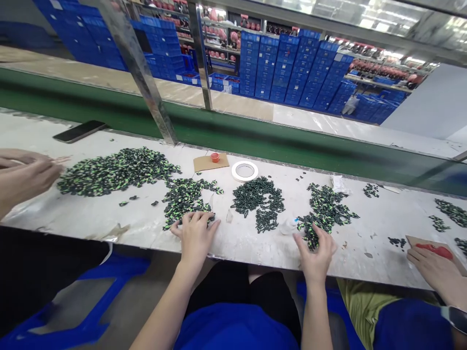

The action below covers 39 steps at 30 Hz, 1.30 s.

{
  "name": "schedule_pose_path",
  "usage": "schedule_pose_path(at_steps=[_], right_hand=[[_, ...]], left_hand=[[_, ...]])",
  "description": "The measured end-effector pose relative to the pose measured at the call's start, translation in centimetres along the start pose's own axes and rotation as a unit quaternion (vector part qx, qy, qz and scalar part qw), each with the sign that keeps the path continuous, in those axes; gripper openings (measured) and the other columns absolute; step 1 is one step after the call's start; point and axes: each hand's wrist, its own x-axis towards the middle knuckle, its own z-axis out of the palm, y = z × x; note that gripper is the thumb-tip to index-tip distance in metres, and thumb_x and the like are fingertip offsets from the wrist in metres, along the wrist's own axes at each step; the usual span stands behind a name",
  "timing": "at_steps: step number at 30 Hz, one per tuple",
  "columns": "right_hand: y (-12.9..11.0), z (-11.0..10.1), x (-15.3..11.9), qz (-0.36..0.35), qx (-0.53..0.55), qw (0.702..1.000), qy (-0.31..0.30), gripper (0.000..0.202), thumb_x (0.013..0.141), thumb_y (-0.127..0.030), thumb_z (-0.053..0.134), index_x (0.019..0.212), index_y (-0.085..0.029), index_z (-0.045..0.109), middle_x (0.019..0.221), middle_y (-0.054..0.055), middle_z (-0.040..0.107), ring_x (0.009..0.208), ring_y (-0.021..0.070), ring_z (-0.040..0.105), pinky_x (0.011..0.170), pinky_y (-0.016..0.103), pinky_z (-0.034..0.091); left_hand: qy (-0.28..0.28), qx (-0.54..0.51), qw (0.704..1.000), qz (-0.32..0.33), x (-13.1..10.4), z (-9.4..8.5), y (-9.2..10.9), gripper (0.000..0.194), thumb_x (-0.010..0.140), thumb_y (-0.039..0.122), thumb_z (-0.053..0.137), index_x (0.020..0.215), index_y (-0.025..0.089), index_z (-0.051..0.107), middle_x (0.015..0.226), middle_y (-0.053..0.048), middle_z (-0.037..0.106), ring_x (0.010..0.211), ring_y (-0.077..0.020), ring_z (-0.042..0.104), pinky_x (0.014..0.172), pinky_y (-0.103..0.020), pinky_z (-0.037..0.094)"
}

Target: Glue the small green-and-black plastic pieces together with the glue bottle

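Observation:
My left hand rests at the near edge of a heap of small black-and-green parts, its fingers bent and spread; its fingertips touch the parts. My right hand is at the near end of another heap of black-and-green parts. Thumb and forefinger stand apart there, around a few of the parts. Just left of that hand lies a clear plastic item with a blue spot. Between my hands sits a heap of plain dark green parts.
Behind the heaps lie a roll of white tape and a cardboard piece bearing a small red cup. A phone lies back left. Other people's hands work at left and right. A metal post rises behind the table.

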Motion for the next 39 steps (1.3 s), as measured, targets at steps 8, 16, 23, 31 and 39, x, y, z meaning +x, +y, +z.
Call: schedule_pose_path(at_steps=[8,16,23,31,39], right_hand=[[-0.6,2.4,-0.6,-0.036,-0.014,0.995,-0.088,0.037,0.08,-0.054,0.061,0.094,-0.021,0.062,0.111,0.014,0.062,0.122,0.035,0.036,0.1,0.056,0.032],[-2.2,1.4,-1.3,0.155,0.277,0.935,-0.16,0.033,0.071,-0.038,0.074,0.091,-0.021,0.052,0.093,0.007,0.07,0.088,0.0231,0.066,0.08,0.039,0.052],[-3.2,1.8,-1.9,0.239,0.397,0.883,-0.072,0.028,0.068,-0.043,0.07,0.078,-0.018,0.062,0.069,0.002,0.063,0.056,0.0146,0.054,0.048,0.026,0.041],[-5.2,2.6,-2.2,0.288,0.346,0.89,-0.067,0.037,0.068,-0.05,0.07,0.06,-0.016,0.059,0.051,0.0,0.057,0.044,0.0122,0.047,0.041,0.024,0.037],[-6.5,3.4,-3.0,0.229,0.224,0.946,-0.057,0.036,0.072,-0.049,0.067,0.065,-0.013,0.065,0.056,0.003,0.064,0.054,0.0171,0.056,0.052,0.027,0.044]], left_hand=[[-0.003,-0.056,0.997,0.057,0.3,0.4,-0.9,0.018,0.085,0.023,0.054,0.079,0.027,0.071,0.082,-0.007,0.074,0.091,-0.0303,0.055,0.09,-0.051,0.029],[-0.17,-0.241,0.954,0.055,-1.5,1.4,2.4,0.016,0.085,0.03,0.058,0.089,0.026,0.073,0.088,-0.004,0.074,0.087,-0.0237,0.063,0.082,-0.039,0.045],[-0.201,-0.234,0.948,0.075,-3.2,3.2,5.0,0.011,0.083,0.023,0.063,0.088,0.025,0.072,0.087,-0.004,0.074,0.091,-0.0246,0.062,0.084,-0.042,0.046],[-0.202,-0.226,0.949,0.088,-3.2,3.1,3.7,0.017,0.079,0.022,0.069,0.095,0.024,0.07,0.095,-0.004,0.074,0.097,-0.0246,0.064,0.088,-0.042,0.045],[-0.177,-0.214,0.958,0.075,-3.4,3.5,4.0,0.011,0.079,0.021,0.069,0.088,0.025,0.072,0.086,-0.002,0.075,0.093,-0.0222,0.067,0.083,-0.038,0.045]])
